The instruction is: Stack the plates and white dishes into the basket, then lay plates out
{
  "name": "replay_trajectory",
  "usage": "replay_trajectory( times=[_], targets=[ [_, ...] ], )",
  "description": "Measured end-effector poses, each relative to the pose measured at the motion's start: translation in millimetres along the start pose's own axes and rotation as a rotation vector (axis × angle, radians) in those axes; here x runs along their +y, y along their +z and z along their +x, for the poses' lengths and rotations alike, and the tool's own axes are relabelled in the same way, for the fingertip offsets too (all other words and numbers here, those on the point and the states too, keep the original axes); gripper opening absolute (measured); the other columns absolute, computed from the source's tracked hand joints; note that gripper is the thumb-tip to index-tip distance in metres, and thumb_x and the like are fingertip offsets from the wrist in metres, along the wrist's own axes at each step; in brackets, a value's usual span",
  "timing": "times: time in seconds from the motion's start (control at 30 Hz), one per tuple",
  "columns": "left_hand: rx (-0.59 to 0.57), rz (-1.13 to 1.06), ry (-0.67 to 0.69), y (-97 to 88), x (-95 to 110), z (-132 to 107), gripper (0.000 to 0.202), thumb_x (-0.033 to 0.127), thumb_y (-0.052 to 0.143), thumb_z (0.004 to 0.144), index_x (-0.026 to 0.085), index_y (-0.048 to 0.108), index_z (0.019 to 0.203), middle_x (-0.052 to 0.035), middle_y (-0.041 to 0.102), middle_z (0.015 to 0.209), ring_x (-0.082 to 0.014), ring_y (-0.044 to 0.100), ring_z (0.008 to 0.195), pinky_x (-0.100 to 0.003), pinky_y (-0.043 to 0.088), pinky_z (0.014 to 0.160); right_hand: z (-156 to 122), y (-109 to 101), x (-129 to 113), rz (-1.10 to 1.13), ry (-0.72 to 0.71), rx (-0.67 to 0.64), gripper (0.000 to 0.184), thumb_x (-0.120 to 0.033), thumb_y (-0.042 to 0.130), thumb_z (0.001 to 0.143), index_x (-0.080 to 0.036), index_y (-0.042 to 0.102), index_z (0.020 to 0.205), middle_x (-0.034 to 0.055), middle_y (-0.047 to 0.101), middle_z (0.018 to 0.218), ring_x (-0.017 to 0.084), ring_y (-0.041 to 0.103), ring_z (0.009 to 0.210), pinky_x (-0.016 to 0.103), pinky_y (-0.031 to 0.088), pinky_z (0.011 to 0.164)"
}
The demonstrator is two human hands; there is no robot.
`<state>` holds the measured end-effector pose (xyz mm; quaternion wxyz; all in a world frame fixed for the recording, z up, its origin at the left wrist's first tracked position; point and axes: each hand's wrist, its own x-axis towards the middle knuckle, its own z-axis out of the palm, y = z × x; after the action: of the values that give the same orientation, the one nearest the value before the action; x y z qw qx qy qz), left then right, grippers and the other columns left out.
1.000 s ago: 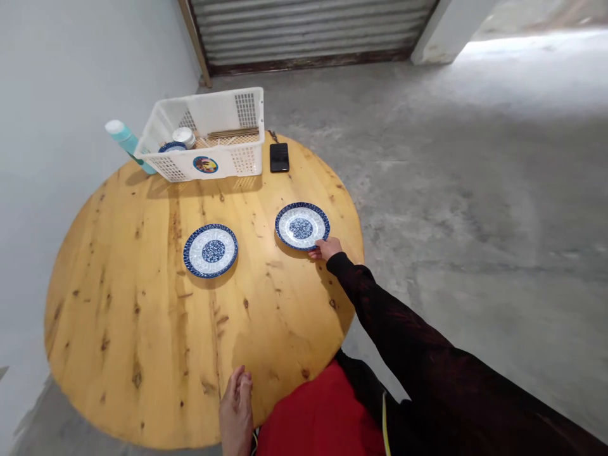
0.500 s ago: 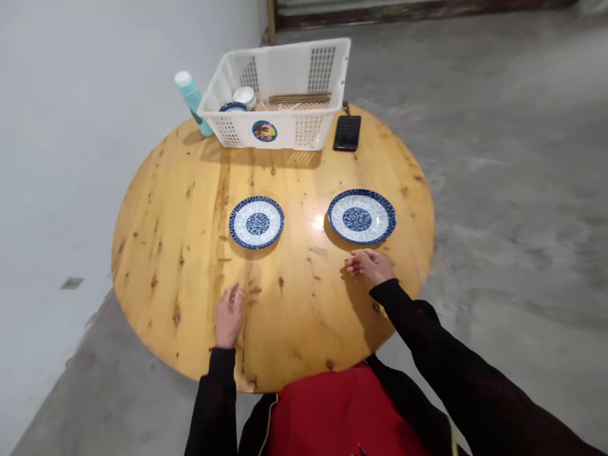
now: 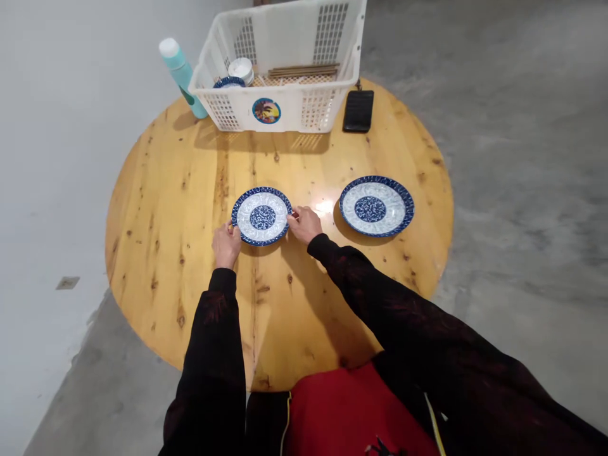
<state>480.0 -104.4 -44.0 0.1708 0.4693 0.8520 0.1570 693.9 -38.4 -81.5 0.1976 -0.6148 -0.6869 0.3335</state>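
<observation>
A blue-and-white plate (image 3: 263,216) with a dark blue rim lies left of the table's middle. My left hand (image 3: 227,245) pinches its left rim, and my right hand (image 3: 305,224) grips the rim on the opposite side. Fingers of both hands are partly tucked under the edge, so their tips are hidden. To the right, a second, slightly larger plate (image 3: 377,207) of the same pattern rests on the wood, touched by neither hand.
The round wooden table (image 3: 156,253) carries a white plastic basket (image 3: 285,109) at its far side, holding small white dishes (image 3: 241,69), a blue-rimmed dish and brown sticks (image 3: 304,71). A light-blue bottle (image 3: 183,76) stands left of the basket; a black phone (image 3: 358,111) lies right of it.
Both hands have come to the smaller plate: the left moved forward, the right moved left and forward from near the larger plate. They now hold its rim. The view has shifted slightly.
</observation>
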Motion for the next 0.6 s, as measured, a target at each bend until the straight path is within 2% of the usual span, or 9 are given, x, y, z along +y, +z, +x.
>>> replay_trajectory(
  times=[0.1, 0.23, 0.37, 0.5, 0.6],
  targets=[
    [0.012, 0.027, 0.004, 2.6, 3, 4, 0.041, 0.024, 0.053, 0.089, 0.016, 0.067, 0.127, -0.0111, 0.075, 0.095, -0.0285, 0.068, 0.097, -0.036, 0.05, 0.087, -2, 3, -7, -0.083, 0.027, 0.003, 0.029, -0.028, 0.048, 0.091, -0.013, 0.068, 0.106, 0.0159, 0.065, 0.104, 0.028, 0.062, 0.093, 0.039, 0.049, 0.087],
    [0.125, 0.043, 0.028, 10.9, 0, 11, 0.044, 0.023, 0.056, 0.084, 0.017, 0.069, 0.126, -0.0101, 0.071, 0.087, -0.0292, 0.065, 0.092, -0.04, 0.05, 0.086, -3, 0, -15, -0.104, 0.057, 0.006, 0.029, -0.03, 0.045, 0.093, -0.015, 0.064, 0.108, 0.0158, 0.06, 0.11, 0.029, 0.062, 0.091, 0.041, 0.05, 0.086],
    [0.193, -0.11, 0.016, 20.3, -3, 17, 0.043, 0.023, 0.057, 0.078, 0.017, 0.073, 0.117, -0.0026, 0.062, 0.075, -0.0219, 0.06, 0.077, -0.038, 0.05, 0.085, -3, 0, -20, -0.061, 0.095, 0.053, 0.024, -0.027, 0.045, 0.093, -0.017, 0.064, 0.102, 0.0137, 0.058, 0.107, 0.029, 0.061, 0.09, 0.043, 0.051, 0.087],
    [0.266, -0.364, 0.058, 14.5, 1, 10, 0.043, 0.026, 0.057, 0.076, 0.018, 0.072, 0.116, 0.0023, 0.057, 0.074, -0.0147, 0.054, 0.07, -0.032, 0.052, 0.085, -11, 1, -19, 0.108, 0.088, 0.149, 0.019, -0.024, 0.049, 0.09, -0.017, 0.065, 0.099, 0.0105, 0.059, 0.101, 0.026, 0.06, 0.088, 0.042, 0.052, 0.089],
    [0.252, -0.568, 0.134, -0.1, 8, -10, 0.05, 0.028, 0.056, 0.08, 0.018, 0.065, 0.128, 0.0012, 0.06, 0.082, -0.0127, 0.055, 0.072, -0.03, 0.054, 0.081, -28, -3, -15, 0.371, -0.028, 0.26, 0.023, -0.022, 0.051, 0.088, -0.019, 0.064, 0.107, 0.0079, 0.061, 0.104, 0.021, 0.062, 0.09, 0.036, 0.055, 0.087]
  ],
)
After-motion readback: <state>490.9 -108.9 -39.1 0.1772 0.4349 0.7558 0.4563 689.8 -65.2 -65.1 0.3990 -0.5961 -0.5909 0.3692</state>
